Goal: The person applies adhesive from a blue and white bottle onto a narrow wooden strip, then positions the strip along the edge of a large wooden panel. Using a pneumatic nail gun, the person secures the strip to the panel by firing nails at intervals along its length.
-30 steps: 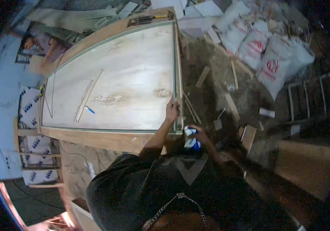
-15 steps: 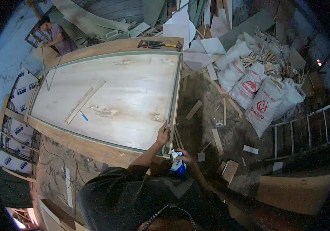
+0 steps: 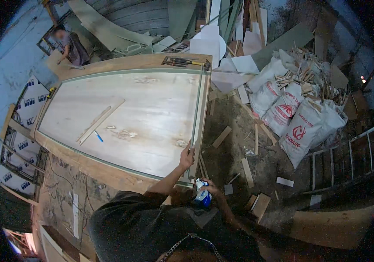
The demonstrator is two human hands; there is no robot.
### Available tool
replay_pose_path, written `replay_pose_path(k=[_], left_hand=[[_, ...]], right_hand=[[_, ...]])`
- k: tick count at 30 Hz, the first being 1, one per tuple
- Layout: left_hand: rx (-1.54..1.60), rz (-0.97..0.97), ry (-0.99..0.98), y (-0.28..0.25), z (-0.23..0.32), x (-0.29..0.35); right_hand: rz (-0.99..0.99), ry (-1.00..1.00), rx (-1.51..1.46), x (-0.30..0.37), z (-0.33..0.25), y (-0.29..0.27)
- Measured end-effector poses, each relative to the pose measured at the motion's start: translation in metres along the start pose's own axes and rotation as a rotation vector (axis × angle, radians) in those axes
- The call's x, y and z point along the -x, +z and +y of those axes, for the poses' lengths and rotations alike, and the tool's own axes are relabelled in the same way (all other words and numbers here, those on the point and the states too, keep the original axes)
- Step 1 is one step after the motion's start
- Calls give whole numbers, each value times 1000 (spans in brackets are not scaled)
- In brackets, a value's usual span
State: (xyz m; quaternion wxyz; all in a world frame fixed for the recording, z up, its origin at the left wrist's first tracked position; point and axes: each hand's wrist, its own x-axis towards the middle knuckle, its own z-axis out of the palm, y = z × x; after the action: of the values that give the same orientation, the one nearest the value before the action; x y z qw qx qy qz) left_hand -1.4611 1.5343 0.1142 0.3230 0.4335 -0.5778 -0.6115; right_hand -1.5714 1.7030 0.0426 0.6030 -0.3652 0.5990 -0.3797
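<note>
A large pale panel (image 3: pixel 152 100) lies flat in front of me, with greenish strips along its edges. My left hand (image 3: pixel 187 158) is closed at the panel's near right corner, over the edge strip (image 3: pixel 198 105). A narrow pale end shows above its fingers, but I cannot make out what it is. My right hand (image 3: pixel 213 188) grips a blue and white soft packet (image 3: pixel 204 196), crumpled at the top, just off that corner. Two thin wooden sticks (image 3: pixel 99 122) and a blue pen (image 3: pixel 98 136) lie on the panel.
Hand tools (image 3: pixel 180 62) lie at the far edge. Stuffed white sacks (image 3: pixel 298 131) and a metal ladder (image 3: pixel 348 157) stand to the right. Wood offcuts (image 3: pixel 222 136) litter the floor. At the far left, another person (image 3: pixel 73 48) bends over a board.
The view has shifted so the panel sits slightly lower. My hands keep their grips by the corner. The other person has bent down, and the long strip by them no longer stands up.
</note>
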Motion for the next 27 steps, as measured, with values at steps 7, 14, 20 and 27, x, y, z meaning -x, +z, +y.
replay_pose_path(k=[7,14,20,27], left_hand=[[1,-19,9,4,-17,10],[-1,-58,-43,3,-12,10],[-44,-36,38,-3,-25,8],[-83,-42,-19,3,-7,25]], right_hand=[[-82,-95,21,-11,18,-7],[-76,-28,-128,-8,6,-4],[-123,10,-308,0,-3,0],[-48,-57,-150,-3,32,3]])
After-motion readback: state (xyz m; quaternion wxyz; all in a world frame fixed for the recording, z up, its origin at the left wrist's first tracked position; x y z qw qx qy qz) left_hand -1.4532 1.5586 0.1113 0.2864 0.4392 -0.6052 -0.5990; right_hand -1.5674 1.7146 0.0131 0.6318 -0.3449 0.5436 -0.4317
